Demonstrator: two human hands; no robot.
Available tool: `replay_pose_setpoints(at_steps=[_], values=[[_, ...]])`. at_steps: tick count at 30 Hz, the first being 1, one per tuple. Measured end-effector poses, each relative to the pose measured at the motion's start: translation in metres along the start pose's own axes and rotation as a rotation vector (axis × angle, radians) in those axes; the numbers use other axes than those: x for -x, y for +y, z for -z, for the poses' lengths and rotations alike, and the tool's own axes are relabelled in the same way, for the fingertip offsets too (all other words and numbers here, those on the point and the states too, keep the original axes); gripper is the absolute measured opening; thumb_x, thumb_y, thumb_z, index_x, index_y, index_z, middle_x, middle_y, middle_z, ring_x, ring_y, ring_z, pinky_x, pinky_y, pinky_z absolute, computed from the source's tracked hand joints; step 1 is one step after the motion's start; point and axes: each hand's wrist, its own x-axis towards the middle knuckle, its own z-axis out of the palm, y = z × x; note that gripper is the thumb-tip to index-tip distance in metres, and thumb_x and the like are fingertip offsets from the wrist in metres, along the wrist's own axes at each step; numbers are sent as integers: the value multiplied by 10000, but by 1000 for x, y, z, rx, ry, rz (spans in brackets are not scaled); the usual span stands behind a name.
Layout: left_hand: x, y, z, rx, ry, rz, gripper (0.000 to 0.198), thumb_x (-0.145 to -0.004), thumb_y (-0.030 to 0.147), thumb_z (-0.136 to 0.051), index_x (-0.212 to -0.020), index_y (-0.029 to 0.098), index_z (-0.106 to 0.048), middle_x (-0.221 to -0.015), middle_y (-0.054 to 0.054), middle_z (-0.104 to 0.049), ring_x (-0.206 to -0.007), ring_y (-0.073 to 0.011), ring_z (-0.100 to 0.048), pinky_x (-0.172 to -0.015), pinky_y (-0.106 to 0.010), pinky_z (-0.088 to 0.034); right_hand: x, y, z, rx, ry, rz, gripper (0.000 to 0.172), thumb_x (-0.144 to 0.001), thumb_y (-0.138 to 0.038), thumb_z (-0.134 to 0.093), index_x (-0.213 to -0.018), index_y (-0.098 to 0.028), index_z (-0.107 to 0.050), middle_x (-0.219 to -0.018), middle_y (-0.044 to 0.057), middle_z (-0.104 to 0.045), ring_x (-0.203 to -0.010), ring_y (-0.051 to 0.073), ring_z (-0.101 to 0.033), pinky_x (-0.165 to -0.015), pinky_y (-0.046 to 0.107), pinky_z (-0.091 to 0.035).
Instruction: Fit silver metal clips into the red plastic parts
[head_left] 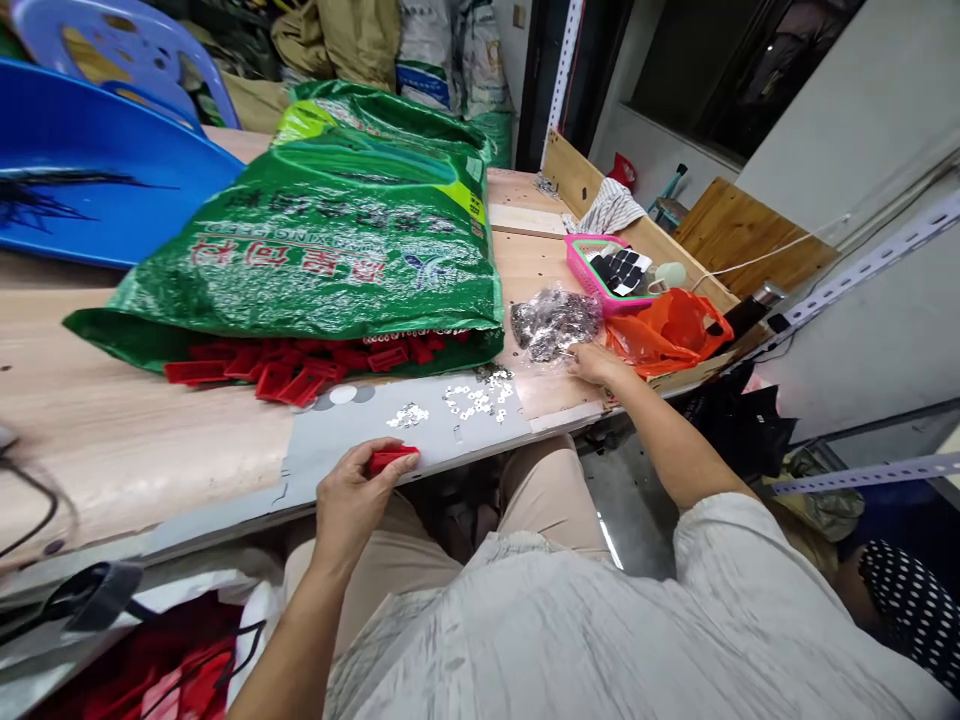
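My left hand [351, 500] is at the table's front edge, with its thumb and fingers closed around a small red plastic piece [391, 458]. My right hand [598, 364] reaches to the near edge of a clear plastic bag [556, 322] full of small dark and shiny metal parts. Its fingers are bent together there; what they pinch, if anything, is too small to make out. Between the hands, small silvery metal plates [480, 398] lie scattered on a grey sheet [442, 440]. Several similar red pieces [289, 370] spill from the mouth of a large green sack [322, 240].
A blue plastic scoop-shaped tray [97, 130] with thin black strands stands at the left. Right of the clear bag are a pink basket [589, 270], an orange plastic bag [667, 335] and a dark flask [750, 308]. A white bag with red items [165, 660] sits below the table, lower left.
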Motion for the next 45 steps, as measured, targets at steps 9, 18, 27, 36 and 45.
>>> replay_pose_setpoints(at_steps=[9,18,27,36,45], values=[[2,0,-2,47,-11,7,353,-698,513,-694,-913,233,-710,-920,-40,-747,-870,-238,-689,-875,-363,-494,-28,-3,-6,-23,58,-35,403,-857,-152,-516,-1253,-172,-588,-1220,147,-657,-1111,265,-612,-919,329,-441],[3,2,-1,40,1,-9,338,-692,511,-695,-884,234,-714,-926,-39,-749,-861,-241,-687,-858,-362,-497,-10,-7,-7,-64,173,-18,398,-887,-112,-455,-1254,-178,-592,-1240,135,-643,-1146,252,-588,-959,318,-415],[7,2,-2,121,34,0,325,-703,472,-697,-908,221,-722,-930,-48,-752,-887,-240,-695,-881,-377,-520,31,-73,-29,-337,289,195,172,-918,-256,-521,-1009,-231,-664,-1028,41,-711,-940,190,-624,-820,265,-436],[16,0,-6,379,45,40,379,-667,473,-748,-893,171,-704,-981,-85,-741,-912,-242,-698,-903,-403,-547,20,-95,-50,-310,247,202,127,-895,-292,-562,-954,-237,-660,-985,26,-712,-916,188,-615,-766,257,-408],[31,6,-7,429,148,-65,514,-711,419,-749,-1140,191,-582,-1031,-83,-724,-948,-243,-713,-925,-460,-563,27,-93,-49,-199,316,197,190,-924,-280,-509,-1037,-241,-657,-1067,62,-688,-978,212,-607,-816,280,-425]])
